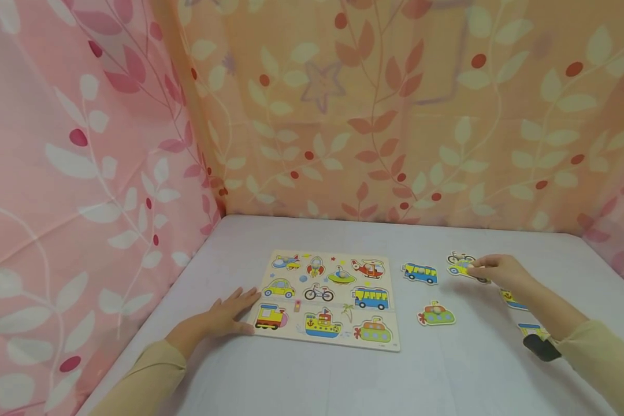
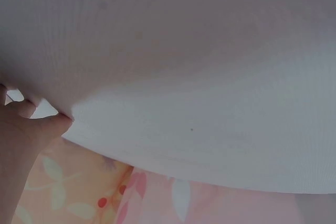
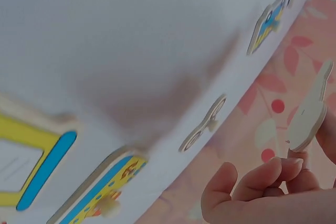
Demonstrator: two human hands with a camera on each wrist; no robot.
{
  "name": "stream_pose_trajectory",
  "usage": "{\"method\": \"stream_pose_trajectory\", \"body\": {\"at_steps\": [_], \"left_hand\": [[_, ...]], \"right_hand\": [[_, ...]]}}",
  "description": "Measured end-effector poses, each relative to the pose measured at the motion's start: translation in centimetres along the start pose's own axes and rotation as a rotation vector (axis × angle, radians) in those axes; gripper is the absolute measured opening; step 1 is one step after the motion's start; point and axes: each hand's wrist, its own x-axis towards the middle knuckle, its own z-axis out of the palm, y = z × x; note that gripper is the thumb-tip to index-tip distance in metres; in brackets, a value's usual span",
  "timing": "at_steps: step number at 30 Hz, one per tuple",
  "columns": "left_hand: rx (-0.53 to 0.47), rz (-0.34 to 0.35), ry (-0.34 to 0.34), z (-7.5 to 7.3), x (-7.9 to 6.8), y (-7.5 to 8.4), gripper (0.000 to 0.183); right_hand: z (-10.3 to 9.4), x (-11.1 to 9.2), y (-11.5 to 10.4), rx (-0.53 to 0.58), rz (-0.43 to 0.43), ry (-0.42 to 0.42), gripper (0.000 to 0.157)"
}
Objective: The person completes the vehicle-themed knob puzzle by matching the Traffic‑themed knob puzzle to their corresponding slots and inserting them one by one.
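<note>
Between the thumb and fingers of my right hand [image 1: 507,274] is a yellow car puzzle piece [image 1: 460,267], held up over the right part of the table. The right wrist view shows that car piece's pale wooden back [image 3: 307,124]. In the head view it overlaps a bicycle piece [image 1: 459,255], which lies flat on the table in the right wrist view. My left hand [image 1: 223,315] rests at the left edge of the wooden puzzle board [image 1: 338,342], fingers spread. The board carries vehicle pictures. Only part of the left hand [image 2: 31,132] shows in its wrist view.
Right of the board lie a blue bus piece [image 1: 420,274] and a green submarine piece [image 1: 437,315]. A ship piece [image 3: 113,187] and a yellow-and-blue piece [image 3: 31,156] lie under the right forearm. Patterned curtains [image 1: 343,115] hang behind the white table [image 1: 291,381] and along its sides.
</note>
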Motion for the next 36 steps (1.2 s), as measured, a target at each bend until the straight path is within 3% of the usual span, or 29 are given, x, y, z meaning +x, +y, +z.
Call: {"method": "stream_pose_trajectory", "body": {"at_steps": [4,13,29,36], "left_hand": [[-0.002,0.011,-0.003,0.0,0.0,0.0,0.089],[-0.005,0.013,-0.002,0.0,0.0,-0.2,0.090],[-0.009,-0.002,-0.004,-0.1,0.2,-0.1,0.088],[-0.021,0.012,-0.001,-0.1,0.1,-0.2,0.088]], "right_hand": [[0.9,-0.2,-0.6,0.014,-0.053,0.023,0.047],[2.5,-0.7,-1.7,0.079,-0.096,0.038,0.045],[5.3,-1.1,-3.5,0.071,-0.129,0.036,0.038],[6.3,-1.1,-4.3,0.082,-0.106,0.016,0.041]]}}
